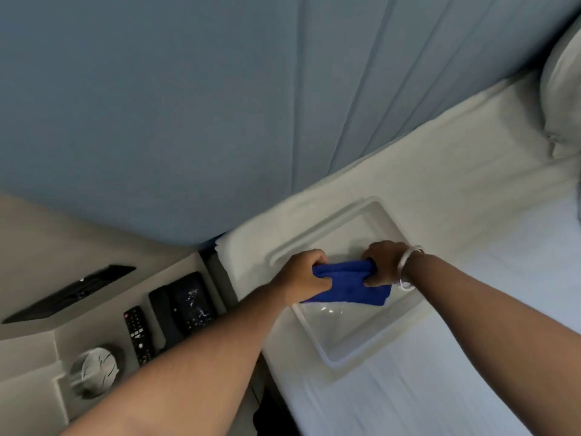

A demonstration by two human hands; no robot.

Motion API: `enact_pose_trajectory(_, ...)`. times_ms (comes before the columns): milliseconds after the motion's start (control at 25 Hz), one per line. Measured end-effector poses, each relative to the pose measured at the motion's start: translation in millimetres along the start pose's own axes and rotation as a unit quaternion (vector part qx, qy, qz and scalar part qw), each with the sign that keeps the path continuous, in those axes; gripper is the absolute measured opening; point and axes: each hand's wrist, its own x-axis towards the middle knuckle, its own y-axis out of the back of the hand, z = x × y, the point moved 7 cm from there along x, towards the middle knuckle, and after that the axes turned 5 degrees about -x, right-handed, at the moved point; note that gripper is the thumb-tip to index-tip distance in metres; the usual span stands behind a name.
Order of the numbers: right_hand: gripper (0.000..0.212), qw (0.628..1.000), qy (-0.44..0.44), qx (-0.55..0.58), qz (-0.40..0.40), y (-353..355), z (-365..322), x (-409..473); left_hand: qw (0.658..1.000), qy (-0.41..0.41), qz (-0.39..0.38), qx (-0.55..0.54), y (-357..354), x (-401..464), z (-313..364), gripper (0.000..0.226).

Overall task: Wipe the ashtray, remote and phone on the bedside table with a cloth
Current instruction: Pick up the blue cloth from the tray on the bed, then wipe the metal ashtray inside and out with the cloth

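A blue cloth [345, 283] is stretched and twisted between both hands above a clear plastic tub [345, 338] that stands on the bed. My left hand [303, 275] grips its left end and my right hand [385, 262], with a bangle on the wrist, grips its right end. On the bedside table [103, 313] at lower left lie a black phone [184, 305], a black remote [138, 335] just left of it, and a round glass ashtray [96, 369] at the table's near left.
The white bed [456, 215] fills the right side, with a pillow [562, 89] at the far right. A grey-blue padded headboard [188, 105] rises behind. A dark flat panel [67, 295] sits on the wall ledge left of the table.
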Motion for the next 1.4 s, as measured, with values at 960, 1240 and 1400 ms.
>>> enact_pose_trajectory(960,0.03,0.881,0.034,0.473,0.003,-79,-532,61,0.781,0.435,0.4,-0.202,251,-353,-571,0.056)
enact_pose_trajectory(1240,0.03,0.931,0.029,0.354,0.078,-67,-574,20,0.755,0.362,0.412,-0.359,242,-330,-582,0.018)
enact_pose_trajectory(1400,0.026,0.934,0.101,0.294,0.176,-4,-612,-52,0.735,0.226,0.381,-0.514,255,-368,-495,0.025)
